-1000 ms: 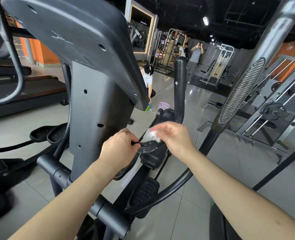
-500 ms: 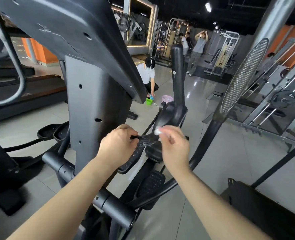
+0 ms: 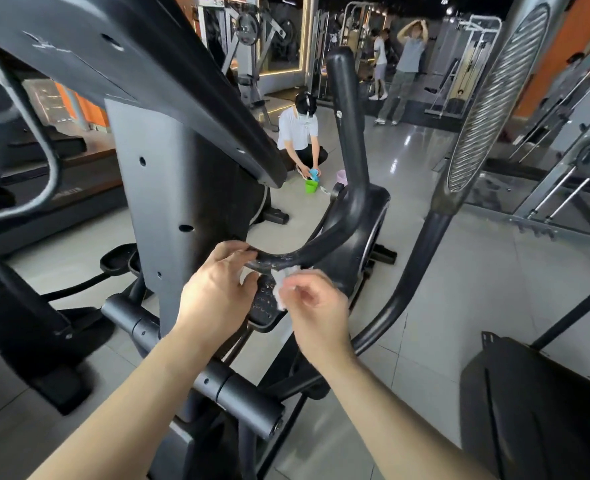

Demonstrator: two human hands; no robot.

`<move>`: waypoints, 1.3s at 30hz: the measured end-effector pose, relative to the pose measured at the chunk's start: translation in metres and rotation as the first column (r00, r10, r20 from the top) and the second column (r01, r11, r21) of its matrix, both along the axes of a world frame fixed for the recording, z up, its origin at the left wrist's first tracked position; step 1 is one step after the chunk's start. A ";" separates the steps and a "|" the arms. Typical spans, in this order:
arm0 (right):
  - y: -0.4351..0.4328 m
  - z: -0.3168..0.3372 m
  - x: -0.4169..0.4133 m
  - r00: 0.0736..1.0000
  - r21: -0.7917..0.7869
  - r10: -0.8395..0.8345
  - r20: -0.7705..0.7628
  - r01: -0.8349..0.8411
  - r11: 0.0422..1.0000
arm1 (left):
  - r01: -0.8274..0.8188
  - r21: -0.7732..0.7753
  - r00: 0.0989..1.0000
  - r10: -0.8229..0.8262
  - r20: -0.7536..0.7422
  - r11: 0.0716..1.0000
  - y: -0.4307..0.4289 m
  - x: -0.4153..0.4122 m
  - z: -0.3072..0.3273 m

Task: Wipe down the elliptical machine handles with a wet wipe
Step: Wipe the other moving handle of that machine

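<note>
View from a head-worn camera in a gym, looking down along two bare forearms at an elliptical machine (image 3: 168,202). Its grey column rises at 10 o'clock from the hands, and the dark underside of the console slants across the upper left.

Near the centre of the view, the left hand (image 3: 217,289) grips the low end of a curved black handle (image 3: 307,252). Its fingers (image 3: 234,249) are curled over the top of the bar, with the thumb below. From that grip the handle sweeps toward 3 o'clock, then bends up toward 12 o'clock and ends in a rounded tip.

The right hand (image 3: 317,306), just at 3 o'clock of the left, pinches a crumpled white wet wipe (image 3: 281,292) between thumb and fingertips. Its other fingers are loosely curled. The wipe sits directly under the handle's curve (touching the bar or just short of it, I cannot tell). Pale streaks show on the bar above it.

Between the hands and slightly lower lies a black studded foot pedal (image 3: 265,303).

Farther off at 12 o'clock, a person in a white top (image 3: 298,133) crouches on the glossy tiled floor (image 3: 459,271) beside a green cup (image 3: 310,186) and a pink bucket (image 3: 341,176). At 1 o'clock a standing person (image 3: 407,64) has both arms raised to the head. At 2 o'clock a silver arm with a ribbed oval grip (image 3: 494,98) slants upward.
</note>
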State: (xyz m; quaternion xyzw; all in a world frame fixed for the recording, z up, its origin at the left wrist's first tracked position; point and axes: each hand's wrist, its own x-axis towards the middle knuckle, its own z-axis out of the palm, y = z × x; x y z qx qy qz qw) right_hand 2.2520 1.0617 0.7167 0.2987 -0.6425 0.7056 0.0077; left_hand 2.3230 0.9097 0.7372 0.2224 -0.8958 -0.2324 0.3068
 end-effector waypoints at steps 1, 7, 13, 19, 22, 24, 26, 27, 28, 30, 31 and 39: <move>0.008 0.010 -0.006 0.999 -0.014 0.031 0.007 -0.031 0.999 | -0.001 0.006 1.000 0.001 0.004 1.000 0.000 0.000 0.000; 0.026 0.057 -0.083 0.969 0.261 -0.147 -0.197 0.197 0.945 | -0.019 0.021 1.000 0.019 0.018 1.000 0.004 -0.001 -0.001; 0.036 0.049 -0.102 0.773 0.476 0.087 -0.629 0.294 0.829 | -0.087 0.037 0.996 0.087 -0.003 0.996 0.009 -0.002 -0.003; 0.028 0.054 -0.100 0.783 0.460 0.132 -0.608 0.211 0.863 | -0.145 0.062 0.989 0.146 -0.011 0.987 0.010 -0.003 -0.007; 0.016 0.059 -0.092 0.808 0.514 0.179 -0.561 0.171 0.841 | -0.153 0.071 0.988 0.154 -0.015 0.986 0.011 -0.003 -0.008; 0.007 0.066 -0.087 0.827 0.557 0.226 -0.515 0.122 0.822 | -0.156 0.079 0.987 0.158 -0.022 0.985 0.011 -0.003 -0.008; -0.005 0.076 -0.080 0.883 0.596 0.298 -0.363 -0.026 0.802 | -0.159 0.095 0.986 0.162 -0.023 0.983 0.013 -0.003 -0.007; -0.013 0.080 -0.076 0.903 0.603 0.340 -0.262 -0.122 0.788 | -0.162 0.102 0.986 0.165 -0.020 0.982 0.013 -0.003 -0.007; -0.022 0.083 -0.072 0.908 0.594 0.368 -0.200 -0.187 0.782 | -0.164 0.108 0.986 0.167 -0.017 0.980 0.013 -0.002 -0.007; -0.042 0.089 -0.070 0.911 0.531 0.363 -0.195 -0.213 0.820 | -0.176 0.120 0.984 0.180 -0.020 0.977 0.014 0.000 -0.007; -0.052 0.092 -0.071 0.918 0.486 0.352 -0.181 -0.228 0.844 | -0.188 0.127 0.981 0.193 -0.029 0.974 0.014 0.001 -0.006; -0.078 0.082 -0.065 0.753 0.714 0.536 -0.382 -0.127 0.689 | -0.313 0.156 0.944 0.325 -0.058 0.937 0.018 0.011 0.001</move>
